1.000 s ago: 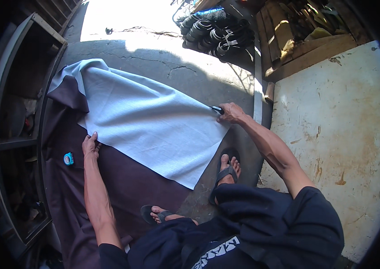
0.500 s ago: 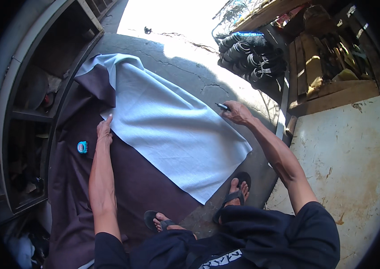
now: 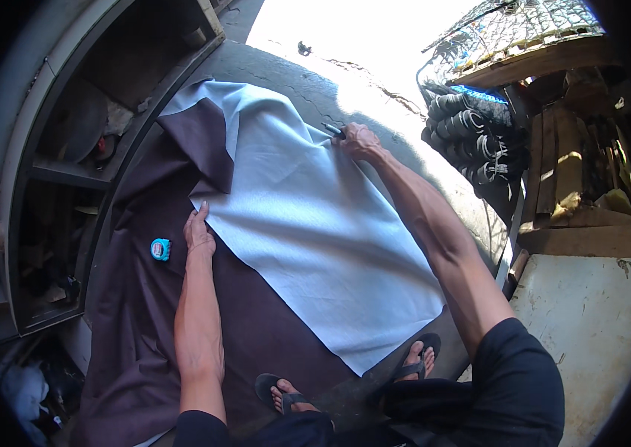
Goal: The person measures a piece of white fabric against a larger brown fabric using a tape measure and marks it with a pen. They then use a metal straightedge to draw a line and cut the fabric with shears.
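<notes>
A large sheet of fabric, dark brown on one face, lies on the ground with part folded over to show its pale blue-grey back [image 3: 315,246]. At the fold's left edge, my left hand [image 3: 198,232] pinches the sheet, thumb on top. My right hand [image 3: 358,141] is closed around a dark pen [image 3: 334,130] at the far right edge of the pale part; whether it also grips the fabric there is hidden. On the brown face [image 3: 256,298], left of my left hand, rests a small turquoise tape measure [image 3: 160,249].
A dark-framed shelf unit [image 3: 69,175] stands along the left. Rolled dark straps or material [image 3: 472,134] are stacked at the far right, beside a wooden crate [image 3: 576,238] of scraps. A stained pale board [image 3: 583,328] lies at right. My sandalled feet [image 3: 423,357] stand by the near edge.
My right hand has moved away from me along the fabric's far right edge, pen still in it. My left hand stays at the fold's left edge. The whole view has shifted.
</notes>
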Motion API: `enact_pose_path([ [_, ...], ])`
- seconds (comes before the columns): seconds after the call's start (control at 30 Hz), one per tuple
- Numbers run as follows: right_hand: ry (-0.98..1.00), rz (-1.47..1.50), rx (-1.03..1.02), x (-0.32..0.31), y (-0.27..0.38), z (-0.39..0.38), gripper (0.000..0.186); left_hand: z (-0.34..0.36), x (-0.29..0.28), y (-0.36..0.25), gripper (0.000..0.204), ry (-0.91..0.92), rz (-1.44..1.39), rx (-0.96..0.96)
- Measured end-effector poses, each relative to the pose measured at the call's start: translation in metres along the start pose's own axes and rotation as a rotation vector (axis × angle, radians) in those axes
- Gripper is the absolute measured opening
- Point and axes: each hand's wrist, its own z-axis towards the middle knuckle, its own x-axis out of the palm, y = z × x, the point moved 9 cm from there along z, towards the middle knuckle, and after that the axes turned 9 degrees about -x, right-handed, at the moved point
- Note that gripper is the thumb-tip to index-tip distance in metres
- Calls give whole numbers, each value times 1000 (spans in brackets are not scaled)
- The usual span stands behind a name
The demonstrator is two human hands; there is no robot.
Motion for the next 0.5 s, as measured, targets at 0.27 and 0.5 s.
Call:
enact_pose_path([
  [0.27, 27, -79, -70, -13, 2, 26, 48, 22, 5, 10, 27, 80, -114, -204],
  [0.5, -11, -66, -100, -9, 48, 36, 54, 28, -16, 4, 22, 167, -217, -92],
])
